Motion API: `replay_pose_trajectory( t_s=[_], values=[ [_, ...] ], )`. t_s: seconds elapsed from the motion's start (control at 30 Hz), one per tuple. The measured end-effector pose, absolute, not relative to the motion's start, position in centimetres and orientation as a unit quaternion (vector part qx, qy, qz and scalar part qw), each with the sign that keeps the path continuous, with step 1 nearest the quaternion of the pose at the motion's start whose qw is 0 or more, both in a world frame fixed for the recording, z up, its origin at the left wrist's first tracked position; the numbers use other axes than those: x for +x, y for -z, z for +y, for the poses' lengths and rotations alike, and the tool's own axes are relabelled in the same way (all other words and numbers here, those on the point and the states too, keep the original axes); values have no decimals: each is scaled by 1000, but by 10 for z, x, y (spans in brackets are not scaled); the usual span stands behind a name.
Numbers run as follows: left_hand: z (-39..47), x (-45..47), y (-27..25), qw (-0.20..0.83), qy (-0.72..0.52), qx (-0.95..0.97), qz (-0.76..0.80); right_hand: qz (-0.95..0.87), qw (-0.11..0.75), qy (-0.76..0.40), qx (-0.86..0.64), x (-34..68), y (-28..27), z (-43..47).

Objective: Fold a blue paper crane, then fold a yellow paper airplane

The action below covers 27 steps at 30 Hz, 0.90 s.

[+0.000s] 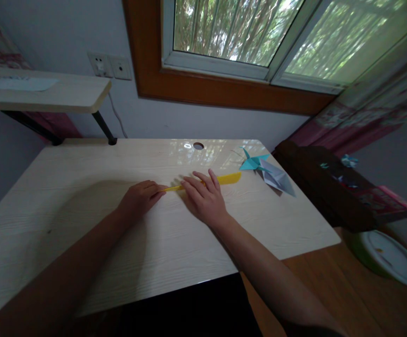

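Note:
A long, narrow yellow strip of folded paper (229,178) lies across the table in front of me. It tapers to a thin point on the left and widens to a rounded end on the right. My left hand (140,198) pinches the thin left tip between thumb and fingers. Over the strip's middle rests my right hand (206,199), its fingers stretched out and spread, hiding part of the paper. Beyond the strip's right end sit a turquoise folded-paper figure (252,162) and a pale grey-white folded-paper figure (276,175), touching or overlapping.
The pale wood-grain table (94,164) has a round cable hole (198,146) near its back edge. A raised shelf (77,96) stands at the back left. To the right are a dark wooden cabinet (305,187) and a round lidded bin (393,257) on the floor.

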State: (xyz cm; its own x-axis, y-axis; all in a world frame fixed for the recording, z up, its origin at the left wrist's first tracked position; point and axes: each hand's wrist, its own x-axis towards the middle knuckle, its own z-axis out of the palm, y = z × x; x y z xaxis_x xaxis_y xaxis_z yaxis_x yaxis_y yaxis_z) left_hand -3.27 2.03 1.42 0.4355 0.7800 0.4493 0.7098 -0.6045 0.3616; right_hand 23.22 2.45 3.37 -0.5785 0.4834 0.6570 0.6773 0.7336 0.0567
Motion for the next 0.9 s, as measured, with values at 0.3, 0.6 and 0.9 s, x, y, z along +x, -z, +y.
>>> replay_pose_trajectory(
  t_s=[0.3, 0.6, 0.9],
  values=[
    [24, -39, -26, 333, -430, 616, 570, -864, 373, 116, -316, 237, -27, 30],
    [27, -42, -24, 468, -494, 517, 519, -837, 383, 141, -365, 239, -24, 35],
    [26, -40, -21, 587, -498, 414, 486, -841, 375, 141, -363, 238, -26, 36]
  ],
)
